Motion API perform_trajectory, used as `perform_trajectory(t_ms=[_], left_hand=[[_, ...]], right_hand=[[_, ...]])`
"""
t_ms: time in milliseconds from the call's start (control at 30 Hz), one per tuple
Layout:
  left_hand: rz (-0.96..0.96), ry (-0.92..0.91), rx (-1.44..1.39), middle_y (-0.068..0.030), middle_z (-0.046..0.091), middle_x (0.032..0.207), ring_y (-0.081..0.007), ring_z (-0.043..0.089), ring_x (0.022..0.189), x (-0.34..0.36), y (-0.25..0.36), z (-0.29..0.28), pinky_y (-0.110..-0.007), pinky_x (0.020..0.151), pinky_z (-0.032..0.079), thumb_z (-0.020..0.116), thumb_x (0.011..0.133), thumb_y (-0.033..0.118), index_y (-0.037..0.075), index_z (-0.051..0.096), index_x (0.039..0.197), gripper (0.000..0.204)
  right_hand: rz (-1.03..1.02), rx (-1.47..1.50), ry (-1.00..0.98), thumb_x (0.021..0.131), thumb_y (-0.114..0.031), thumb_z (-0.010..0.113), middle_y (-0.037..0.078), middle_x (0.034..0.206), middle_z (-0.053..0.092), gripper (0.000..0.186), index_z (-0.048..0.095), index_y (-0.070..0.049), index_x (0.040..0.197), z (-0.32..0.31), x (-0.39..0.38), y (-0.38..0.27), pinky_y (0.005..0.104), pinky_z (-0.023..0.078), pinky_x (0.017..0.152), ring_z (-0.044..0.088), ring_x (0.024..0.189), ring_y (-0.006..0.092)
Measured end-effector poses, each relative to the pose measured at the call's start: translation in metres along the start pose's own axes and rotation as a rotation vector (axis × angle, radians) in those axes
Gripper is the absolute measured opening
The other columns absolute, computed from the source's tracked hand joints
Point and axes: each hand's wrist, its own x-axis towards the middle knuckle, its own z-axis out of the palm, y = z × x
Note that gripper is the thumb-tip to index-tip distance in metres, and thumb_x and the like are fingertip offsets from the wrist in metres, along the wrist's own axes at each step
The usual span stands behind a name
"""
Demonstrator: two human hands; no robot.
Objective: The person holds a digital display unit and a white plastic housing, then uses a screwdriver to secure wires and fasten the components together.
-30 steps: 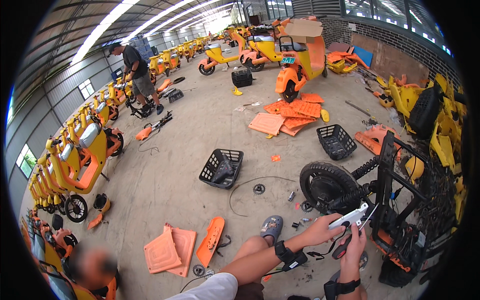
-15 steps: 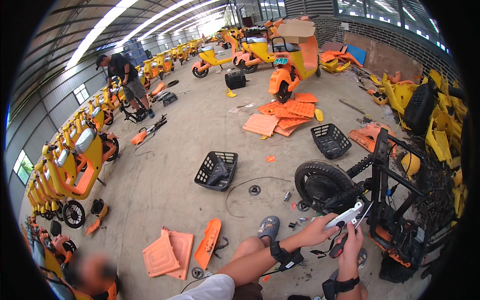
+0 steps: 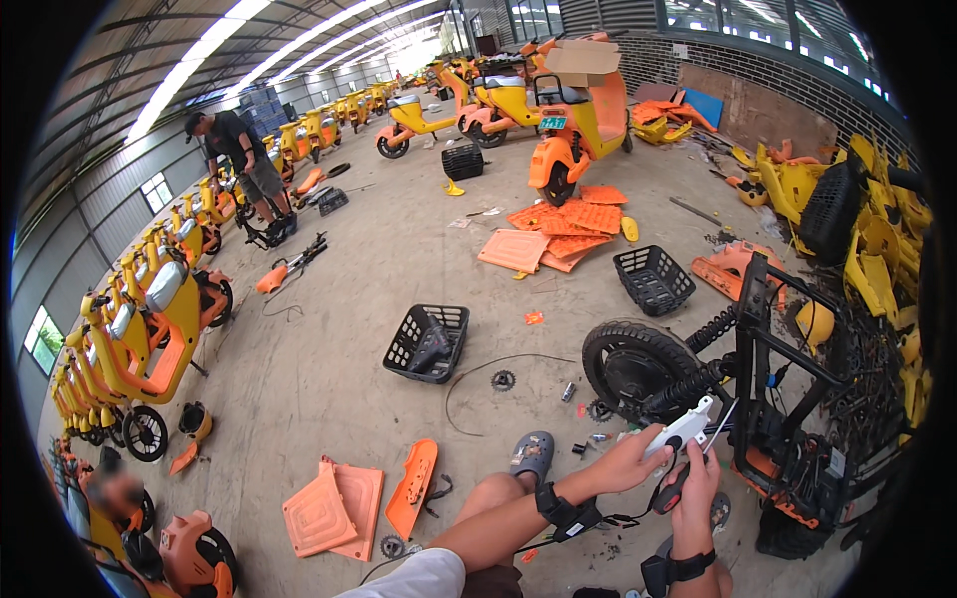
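My left hand (image 3: 638, 458) grips a white elongated part (image 3: 683, 429) with a dark oval on its face. My right hand (image 3: 695, 483) is closed around a black-and-red screwdriver handle (image 3: 669, 491), its fingertips at the white part; the thin metal shaft rises past that part. Just beyond my hands lies a stripped black scooter frame (image 3: 773, 359) with a rear wheel (image 3: 633, 369), springs and exposed wiring. Small metal pieces and a sprocket (image 3: 503, 381) lie on the floor near the wheel.
Two black baskets (image 3: 427, 344) (image 3: 653, 279) and orange panels (image 3: 334, 503) lie on the concrete floor (image 3: 329, 379). Scooter rows (image 3: 150, 349) line the left. A person (image 3: 239, 159) bends over another frame at back left. Yellow body panels (image 3: 877, 249) are piled at right.
The whole scene has shifted slightly left in my view. The other person has bent a little further forward. My hands keep their hold on the white part and screwdriver, with little movement.
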Motion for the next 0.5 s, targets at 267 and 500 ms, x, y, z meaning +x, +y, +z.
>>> perform_trajectory(t_ms=[267, 500], left_hand=[[0.021, 0.027, -0.003, -0.0168, 0.065, 0.082, -0.0252, 0.064, 0.070, -0.001, -0.002, 0.003, -0.037, 0.063, 0.047, 0.056, 0.098, 0.025, 0.002, 0.052, 0.119, 0.032], [-0.016, 0.039, 0.102, -0.0225, 0.061, 0.077, -0.0388, 0.062, 0.070, -0.001, 0.006, 0.002, -0.044, 0.060, 0.046, 0.059, 0.095, 0.026, 0.002, 0.052, 0.112, 0.030]], right_hand=[[-0.012, -0.006, -0.009, 0.095, -0.019, 0.058, 0.002, 0.071, 0.056, 0.016, 0.056, -0.006, 0.104, 0.001, -0.001, -0.002, 0.0262, 0.041, 0.041, 0.050, 0.044, 0.0109], [0.024, 0.016, -0.019, 0.095, -0.019, 0.057, 0.003, 0.079, 0.058, 0.017, 0.055, -0.005, 0.104, -0.005, 0.003, 0.001, 0.0278, 0.043, 0.041, 0.050, 0.045, 0.0107]])
